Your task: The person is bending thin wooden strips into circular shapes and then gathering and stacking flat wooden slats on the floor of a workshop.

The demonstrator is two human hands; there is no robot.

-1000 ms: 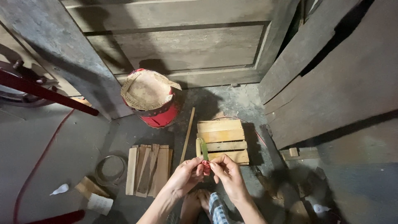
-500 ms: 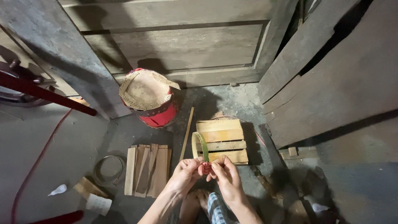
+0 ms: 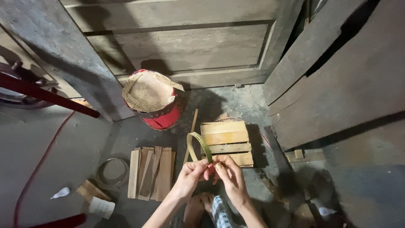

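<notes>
While both hands met low in the middle of the view, the left hand (image 3: 190,174) and the right hand (image 3: 229,176) pinched the two ends of a thin green bamboo strip (image 3: 200,145). Their fingers (image 3: 201,164) were closed tight on it. The strip bent up and away from them in a loop, above a small slatted wooden pallet (image 3: 228,141) on the floor.

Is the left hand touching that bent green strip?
Touching. The head view shows the left hand pinching the bent green strip at its lower end, beside the right hand.
</notes>
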